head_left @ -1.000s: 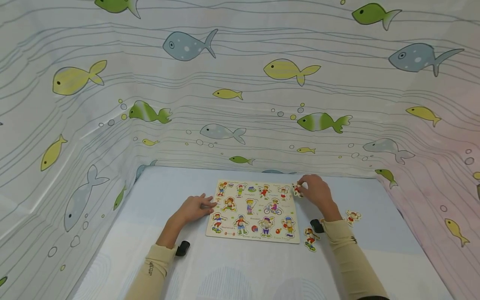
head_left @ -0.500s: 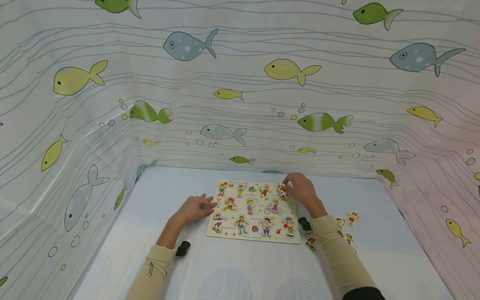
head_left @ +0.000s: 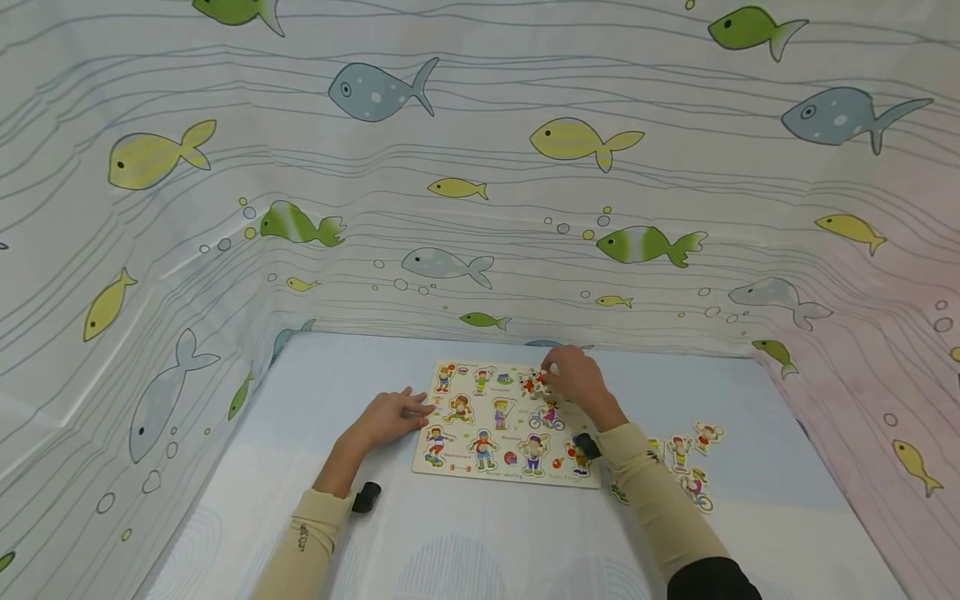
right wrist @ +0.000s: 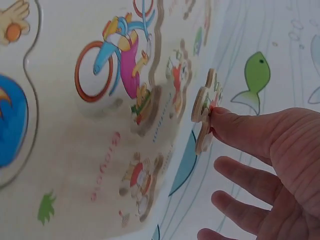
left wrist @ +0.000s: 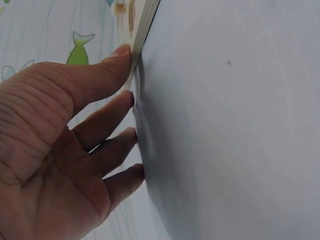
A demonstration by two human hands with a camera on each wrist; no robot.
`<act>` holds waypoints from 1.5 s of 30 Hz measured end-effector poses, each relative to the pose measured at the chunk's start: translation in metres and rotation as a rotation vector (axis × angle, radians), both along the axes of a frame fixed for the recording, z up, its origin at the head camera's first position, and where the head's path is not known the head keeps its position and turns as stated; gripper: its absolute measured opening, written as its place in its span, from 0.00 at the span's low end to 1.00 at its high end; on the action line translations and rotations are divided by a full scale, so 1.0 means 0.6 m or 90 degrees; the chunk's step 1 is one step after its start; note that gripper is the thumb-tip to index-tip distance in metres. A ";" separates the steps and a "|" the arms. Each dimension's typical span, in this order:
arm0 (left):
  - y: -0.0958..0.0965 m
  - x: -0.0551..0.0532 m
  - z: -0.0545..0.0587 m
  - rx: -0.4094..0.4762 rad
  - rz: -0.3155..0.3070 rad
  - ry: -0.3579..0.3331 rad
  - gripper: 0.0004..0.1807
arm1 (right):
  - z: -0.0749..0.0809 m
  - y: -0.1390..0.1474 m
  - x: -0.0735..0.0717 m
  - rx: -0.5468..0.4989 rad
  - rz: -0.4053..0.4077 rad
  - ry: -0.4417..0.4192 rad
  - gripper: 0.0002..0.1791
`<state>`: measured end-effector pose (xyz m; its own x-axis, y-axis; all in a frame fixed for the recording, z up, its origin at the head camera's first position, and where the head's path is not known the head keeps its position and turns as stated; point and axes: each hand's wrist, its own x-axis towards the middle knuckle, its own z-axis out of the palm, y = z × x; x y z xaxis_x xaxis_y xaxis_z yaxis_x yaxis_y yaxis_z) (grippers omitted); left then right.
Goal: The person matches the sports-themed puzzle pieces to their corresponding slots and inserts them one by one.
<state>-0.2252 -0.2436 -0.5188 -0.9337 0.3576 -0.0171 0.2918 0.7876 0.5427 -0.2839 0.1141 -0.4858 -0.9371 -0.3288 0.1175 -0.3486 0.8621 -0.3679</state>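
Observation:
A wooden peg-style puzzle board [head_left: 431,469] printed with children playing sports lies flat on the table. My left hand [head_left: 390,417] rests at its left edge, the thumb [left wrist: 112,70] touching the board's edge and the other fingers spread loosely on the tablecloth. My right hand [head_left: 581,383] pinches a flat wooden puzzle piece [right wrist: 207,107] between thumb and forefinger. In the right wrist view the piece stands off the board, near the football recess [right wrist: 176,82]. Below it, the tennis recess [right wrist: 137,182] holds no piece. The forefinger is mostly hidden behind the piece and thumb.
Right of the board lie loose puzzle pieces, among them a cyclist [head_left: 697,490] and a figure in red [head_left: 707,436]. Another piece [head_left: 618,493] is partly covered by the right sleeve [head_left: 660,508]. A fish-printed curtain [head_left: 517,225] surrounds the table [head_left: 360,358].
My right hand has carried the puzzle piece leftward, from beyond the board's right edge to over its top right part. The left hand and the board have stayed still.

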 end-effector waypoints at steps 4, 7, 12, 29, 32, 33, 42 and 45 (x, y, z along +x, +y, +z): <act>-0.001 0.000 0.001 0.001 -0.002 0.000 0.16 | -0.014 -0.009 -0.005 -0.008 0.000 -0.005 0.06; -0.001 0.000 0.000 0.002 -0.003 0.001 0.16 | -0.020 -0.015 -0.007 -0.008 -0.004 -0.014 0.06; -0.002 -0.002 0.000 0.004 -0.006 0.002 0.16 | -0.025 -0.026 -0.009 0.008 -0.011 -0.023 0.06; 0.000 0.000 -0.001 0.001 -0.004 0.000 0.16 | -0.041 -0.034 -0.019 0.031 -0.007 -0.024 0.05; 0.001 -0.002 -0.002 0.000 -0.003 -0.002 0.16 | -0.041 -0.035 -0.019 0.032 -0.009 -0.022 0.05; 0.001 -0.002 -0.002 0.001 -0.003 -0.001 0.16 | -0.041 -0.036 -0.019 0.032 -0.009 -0.021 0.05; -0.001 0.000 -0.001 0.003 -0.003 -0.001 0.16 | -0.047 -0.038 -0.020 0.056 -0.005 -0.013 0.05; -0.002 -0.001 -0.001 0.003 -0.003 0.000 0.16 | -0.048 -0.039 -0.021 0.065 -0.006 -0.014 0.05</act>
<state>-0.2255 -0.2450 -0.5192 -0.9320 0.3623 -0.0146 0.2960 0.7834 0.5465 -0.2965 0.0907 -0.5144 -0.9419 -0.3297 0.0639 -0.3338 0.8984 -0.2854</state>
